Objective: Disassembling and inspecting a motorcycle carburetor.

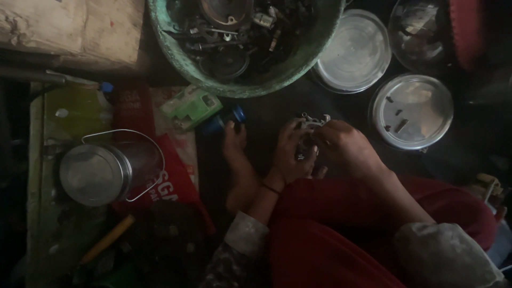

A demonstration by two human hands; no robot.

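Note:
Both hands meet over my red-trousered knees in the middle of the head view. My left hand (pixel 292 151) and my right hand (pixel 344 145) together grip a small grey metal part (pixel 313 121) with prongs sticking up between the fingers. My bare foot (pixel 237 160) rests on the dark floor just left of the hands. A dark band circles my left wrist.
A large green basin (pixel 176 50) full of metal parts sits at the top. Round metal lids and tins (pixel 412 111) lie top right. At left are a metal canister with a wire handle (pixel 98 173), a green box (pixel 191 106), a cardboard box (pixel 69 29) and a yellow tool handle (pixel 106 240).

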